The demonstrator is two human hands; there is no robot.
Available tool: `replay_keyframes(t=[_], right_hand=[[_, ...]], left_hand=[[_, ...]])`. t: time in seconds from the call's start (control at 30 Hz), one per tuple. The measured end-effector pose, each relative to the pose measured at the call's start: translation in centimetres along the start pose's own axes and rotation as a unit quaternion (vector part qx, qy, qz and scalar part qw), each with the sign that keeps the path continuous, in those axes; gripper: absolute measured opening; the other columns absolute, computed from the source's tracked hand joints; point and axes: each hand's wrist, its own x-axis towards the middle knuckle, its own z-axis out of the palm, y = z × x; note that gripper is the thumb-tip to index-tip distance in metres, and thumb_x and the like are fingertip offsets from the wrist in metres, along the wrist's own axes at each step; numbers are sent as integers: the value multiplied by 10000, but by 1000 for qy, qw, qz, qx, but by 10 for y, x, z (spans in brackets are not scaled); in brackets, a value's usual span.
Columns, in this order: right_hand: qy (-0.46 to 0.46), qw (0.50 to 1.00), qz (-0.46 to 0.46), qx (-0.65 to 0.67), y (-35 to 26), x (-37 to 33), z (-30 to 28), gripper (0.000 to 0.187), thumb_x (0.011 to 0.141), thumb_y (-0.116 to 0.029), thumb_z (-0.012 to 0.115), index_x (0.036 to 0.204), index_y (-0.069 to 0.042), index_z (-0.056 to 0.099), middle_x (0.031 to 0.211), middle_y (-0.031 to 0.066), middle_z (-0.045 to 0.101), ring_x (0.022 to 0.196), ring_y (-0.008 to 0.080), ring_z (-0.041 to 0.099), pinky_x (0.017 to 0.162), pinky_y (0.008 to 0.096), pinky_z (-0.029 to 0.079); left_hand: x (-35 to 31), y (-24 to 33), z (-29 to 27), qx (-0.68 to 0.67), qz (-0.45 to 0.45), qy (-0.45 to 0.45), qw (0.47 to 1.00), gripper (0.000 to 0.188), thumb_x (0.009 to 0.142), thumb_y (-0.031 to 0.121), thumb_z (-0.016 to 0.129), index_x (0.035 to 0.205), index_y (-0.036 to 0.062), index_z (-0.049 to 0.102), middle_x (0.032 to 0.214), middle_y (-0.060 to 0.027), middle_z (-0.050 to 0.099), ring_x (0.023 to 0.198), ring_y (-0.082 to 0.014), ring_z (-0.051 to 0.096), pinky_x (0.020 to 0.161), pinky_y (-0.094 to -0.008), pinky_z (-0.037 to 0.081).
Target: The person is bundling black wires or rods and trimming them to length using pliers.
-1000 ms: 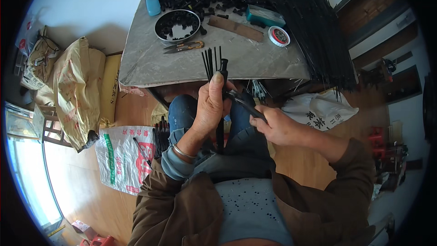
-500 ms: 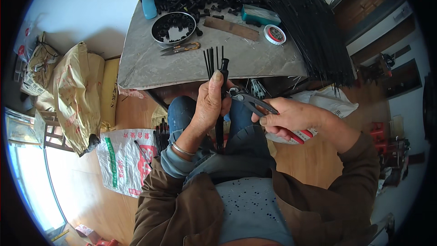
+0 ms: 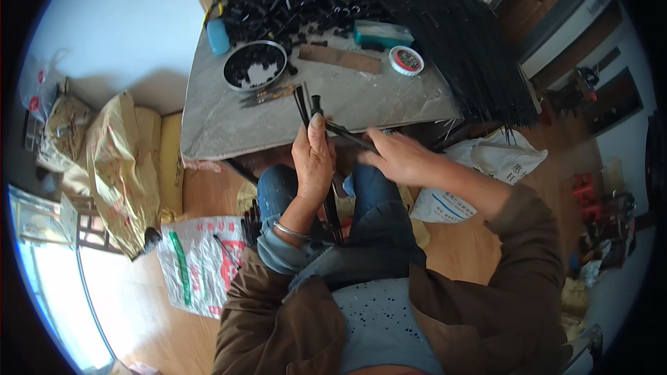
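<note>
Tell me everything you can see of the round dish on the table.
The round dish is shallow, with a shiny, metal-looking rim. It stands upright on the grey table, left of the brown strip. Small black parts lie in it around a pale patch, perhaps its bare bottom. Close on its near side lie blurred scissors. Neither the left hand nor the right hand touches it.

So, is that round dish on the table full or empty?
Neither: the round dish is partly filled. Small black pieces lie inside it, but a pale area shows bare among them.
</note>
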Motion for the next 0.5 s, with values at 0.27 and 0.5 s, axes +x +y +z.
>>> replay_keyframes(t=[0.27, 0.5], right_hand=[[196, 967, 46, -158, 57, 89, 5, 474, 816, -417, 647, 963, 14, 513, 830, 215, 639, 828, 365, 634, 711, 458, 487], [355, 918, -150, -88, 44, 50, 29, 331, 805, -243, 672, 1037, -47, 543, 843, 112, 585, 780, 305, 583, 726, 396, 463]], left_hand=[[21, 16, -11, 5, 44, 29, 999, 307, 929, 340, 580, 768, 102, 472, 582, 10, 454, 421, -81, 419, 375, -226, 323], [33, 120, -45, -74, 207, 92, 971, 382, 956, 420, 502, 745, 104, 480, 579, 13, 384, 446, -83, 362, 401, -232, 292]])
